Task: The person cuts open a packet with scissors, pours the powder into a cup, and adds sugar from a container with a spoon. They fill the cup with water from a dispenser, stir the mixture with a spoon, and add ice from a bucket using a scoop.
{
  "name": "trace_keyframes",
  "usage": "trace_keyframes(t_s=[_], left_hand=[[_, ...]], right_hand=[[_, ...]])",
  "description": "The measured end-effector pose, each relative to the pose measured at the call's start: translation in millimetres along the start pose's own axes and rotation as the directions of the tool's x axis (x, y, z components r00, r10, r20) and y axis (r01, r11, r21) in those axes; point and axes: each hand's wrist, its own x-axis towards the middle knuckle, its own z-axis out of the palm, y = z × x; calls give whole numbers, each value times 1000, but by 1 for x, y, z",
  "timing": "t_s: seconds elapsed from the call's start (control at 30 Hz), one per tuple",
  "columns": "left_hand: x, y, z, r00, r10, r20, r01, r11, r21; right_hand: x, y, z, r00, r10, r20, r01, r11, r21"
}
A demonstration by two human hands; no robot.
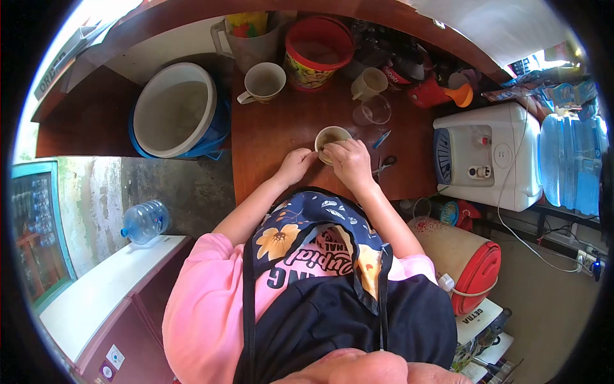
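A pale cup (pixel 332 134) stands on the brown wooden table (pixel 268 137) close in front of me. My left hand (pixel 297 166) has its fingers closed at the cup's left side, where a handle seems to be. Over the cup's near right rim is my right hand (pixel 350 161), its fingers bent together and dipping into the opening. Whatever those fingers pinch is hidden. Right of the cup lie a small blue-and-white item (pixel 382 139) and dark-handled scissors (pixel 385 165). A clear plastic cup (pixel 373 111) sits just behind them.
Behind are a white mug (pixel 263 82), another mug (pixel 369 84), a red-rimmed bucket (pixel 318 54) and a grey pitcher (pixel 249 48). A large tub (pixel 176 109) stands left. At right are a water dispenser (pixel 489 153) with its bottle, cables, and a red-ended cylinder (pixel 457 262).
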Motion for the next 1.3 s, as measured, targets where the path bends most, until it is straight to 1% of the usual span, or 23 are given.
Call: trace_keyframes(t_s=[0.07, 0.17, 0.27, 0.37, 0.43, 0.47, 0.53, 0.57, 0.63, 0.67, 0.77, 0.83, 0.87, 0.93, 0.97, 1.07, 1.1, 1.2, 1.23, 1.3], left_hand=[[1, 0, 0, 1000, -12, 8, 12, 1000, 2], [1, -2, 0, 1000, 14, 10, -14, 1000, 2], [2, -5, 2, 1000, 28, 5, -28, 1000, 3], [2, -2, 2, 1000, 18, -6, -18, 1000, 8], [1, -1, 3, 1000, 15, -17, -16, 1000, -22], [0, 2, 2, 1000, 2, -13, -2, 1000, -9], [-1, 10, -1, 1000, -23, -6, 24, 1000, 17], [-1, 8, 1, 1000, -3, -17, 3, 1000, 9], [0, 1, 3, 999, 36, -41, -36, 999, -3], [0, 3, 2, 999, 17, -34, -17, 1000, -1], [-1, 5, 1, 1000, -20, -9, 20, 1000, 11], [2, -1, 3, 1000, -18, 3, 18, 999, 28], [1, -1, 3, 1000, -5, -19, 5, 1000, 5], [-2, 0, 5, 998, 18, -68, -21, 999, -38], [-2, 5, 2, 999, -25, -38, 25, 1000, 7], [-1, 6, 2, 1000, -5, -14, 5, 999, 46], [-1, 4, 4, 999, 23, -39, -23, 1000, 0], [-1, 8, 4, 999, -10, -44, 9, 1000, -28], [-1, 10, 4, 999, -6, -41, 5, 1000, -6], [0, 6, 3, 1000, -17, -22, 18, 1000, 5]], right_hand=[[3, 4, 4, 998, -30, -50, 27, 998, -52], [2, 4, -3, 997, 48, 65, -44, 997, -70], [8, 0, -1, 997, 11, -72, -9, 1000, 27], [4, 7, -1, 998, 39, 52, -34, 996, -85], [7, 5, 2, 1000, 5, -24, -5, 1000, -3], [8, 5, 2, 998, -7, -63, 9, 999, 36], [8, 5, 2, 999, -17, -48, 16, 999, -35], [9, 5, 2, 999, -24, -40, 21, 997, -69], [8, 7, 4, 999, -15, -37, 14, 1000, -13], [9, 7, 3, 999, -10, -34, 11, 1000, 15], [13, 4, 1, 998, -32, -46, 29, 998, -61], [10, 6, 2, 1000, -2, -4, 2, 999, -51], [11, 5, 2, 1000, 11, 17, -10, 999, -42], [14, 0, 3, 998, -20, -53, 16, 997, -69], [15, -2, 3, 996, -38, -87, 31, 996, -81], [10, 4, 5, 999, 16, 35, -14, 999, -52], [10, 4, 6, 1000, 15, -3, -15, 1000, 16], [13, -2, 3, 999, 23, -37, -25, 998, -50], [10, 1, 4, 998, 52, 34, -48, 994, -94], [12, 0, 3, 998, 63, -8, -63, 998, -13]])
